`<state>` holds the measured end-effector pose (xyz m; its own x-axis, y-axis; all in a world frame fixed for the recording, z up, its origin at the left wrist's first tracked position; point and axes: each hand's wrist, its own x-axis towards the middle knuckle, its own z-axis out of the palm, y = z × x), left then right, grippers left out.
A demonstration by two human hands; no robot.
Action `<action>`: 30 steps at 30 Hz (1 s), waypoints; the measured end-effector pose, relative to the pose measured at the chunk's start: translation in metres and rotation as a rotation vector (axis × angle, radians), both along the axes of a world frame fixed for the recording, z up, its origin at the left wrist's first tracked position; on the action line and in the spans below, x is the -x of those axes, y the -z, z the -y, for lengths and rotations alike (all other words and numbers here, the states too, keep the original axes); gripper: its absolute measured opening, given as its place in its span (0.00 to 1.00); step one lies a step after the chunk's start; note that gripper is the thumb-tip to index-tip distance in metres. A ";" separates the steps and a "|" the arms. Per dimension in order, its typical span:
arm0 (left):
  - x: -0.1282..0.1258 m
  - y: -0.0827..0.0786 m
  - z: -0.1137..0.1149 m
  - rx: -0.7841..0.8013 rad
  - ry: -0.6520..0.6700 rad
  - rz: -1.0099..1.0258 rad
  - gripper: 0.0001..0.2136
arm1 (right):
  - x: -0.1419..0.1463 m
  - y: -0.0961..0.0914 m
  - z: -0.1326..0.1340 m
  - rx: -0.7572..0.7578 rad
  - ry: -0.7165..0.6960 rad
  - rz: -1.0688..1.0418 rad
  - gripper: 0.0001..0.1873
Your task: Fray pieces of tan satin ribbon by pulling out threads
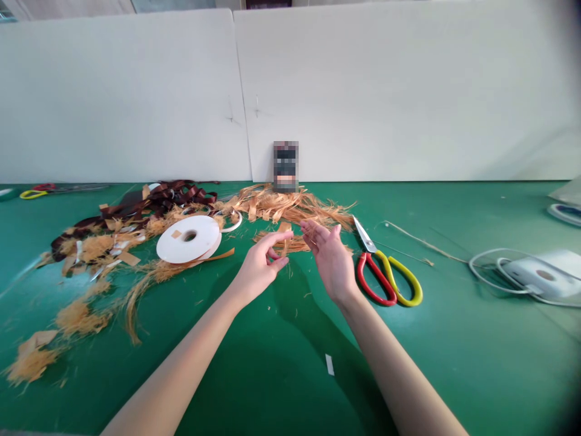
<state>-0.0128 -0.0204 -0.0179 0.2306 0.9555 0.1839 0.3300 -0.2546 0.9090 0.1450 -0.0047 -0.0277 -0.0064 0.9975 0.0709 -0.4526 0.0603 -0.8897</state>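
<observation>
My left hand (262, 264) and my right hand (329, 257) are raised side by side over the green table (281, 363), just in front of a small bunch of tan frayed ribbon strips (285, 243). The left hand's fingers are loosely curled, thumb and forefinger apart, with nothing between them. The right hand is spread, palm turned inward, fingers stretched toward the strips. Neither hand grips anything. Red and yellow handled scissors (385, 272) lie just right of my right hand.
A white ribbon spool (189, 238) lies flat to the left among tan fringe scraps (79, 315) and dark brown ribbon (158, 197). More tan strips (290, 206) lie behind. A white device with cable (535, 275) is at the right. White panels (363, 91) close the back.
</observation>
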 end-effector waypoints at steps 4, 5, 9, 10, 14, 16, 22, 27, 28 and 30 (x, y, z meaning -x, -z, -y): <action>0.002 0.000 -0.002 0.020 -0.059 0.000 0.22 | -0.006 -0.015 0.009 -0.013 -0.244 -0.212 0.35; 0.003 0.001 -0.003 0.021 -0.073 -0.002 0.22 | -0.007 -0.017 0.010 -0.002 -0.308 -0.199 0.39; 0.005 0.001 -0.005 0.010 -0.086 0.012 0.22 | -0.005 -0.013 0.012 0.159 -0.588 0.070 0.50; 0.005 0.001 -0.005 0.006 -0.084 0.018 0.22 | -0.003 -0.010 0.010 0.216 -0.632 0.163 0.52; 0.004 -0.004 -0.002 0.016 -0.074 0.020 0.22 | 0.004 0.005 0.003 0.328 -0.456 0.423 0.52; 0.003 -0.007 0.000 0.029 -0.052 0.015 0.22 | 0.006 0.012 -0.001 0.287 -0.218 0.421 0.47; -0.001 -0.002 0.000 0.046 0.039 0.018 0.21 | 0.008 0.012 -0.002 0.094 0.012 0.091 0.30; 0.001 -0.001 -0.001 0.036 -0.012 0.014 0.22 | -0.002 -0.010 0.003 0.006 -0.004 -0.185 0.26; 0.001 -0.002 -0.001 0.039 -0.025 0.019 0.22 | -0.004 -0.013 0.004 0.009 -0.046 -0.201 0.28; 0.001 -0.005 0.000 0.040 -0.040 0.024 0.22 | -0.009 -0.017 0.006 0.042 -0.180 -0.174 0.34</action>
